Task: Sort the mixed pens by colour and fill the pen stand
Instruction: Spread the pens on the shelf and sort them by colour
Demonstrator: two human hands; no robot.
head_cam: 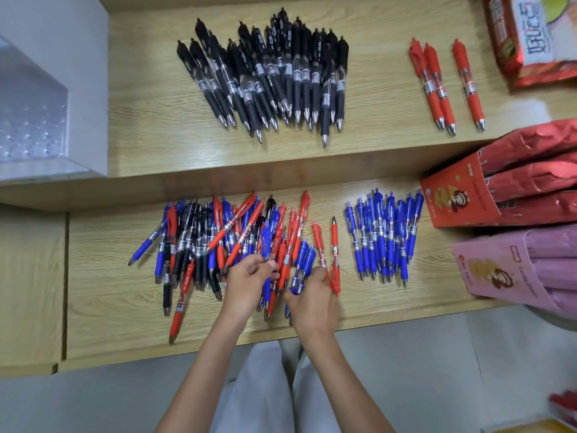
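On the lower step of the wooden counter (109,307), a mixed heap of pens (212,242): blue, red and black, crossed over one another, a few strays poking out toward the near edge. Just right of it and clear of the heap, a sorted row of blue pens (384,242), tips toward the near edge. Up on the higher step, a thick sorted pile of black pens (274,76) in the middle and three red pens (443,85) well to its right, two touching, one a little apart.

Left hand (246,284) at the heap's right end, fingers curled, pinching a single blue pen (265,242) standing up out of the tangle. Right hand (312,296) beside it, clenched round a bunch of blue pens (301,267). Two loose red pens (334,245) against its thumb side, held or merely touching, cannot tell.

Crowding the right end: a red carton (452,204) hard by the blue row and a pink carton (490,273) nearer, both stuffed with foil packs. At the far right corner, a red printed packet (530,35). At the far left, a grey metal-faced box (34,120).
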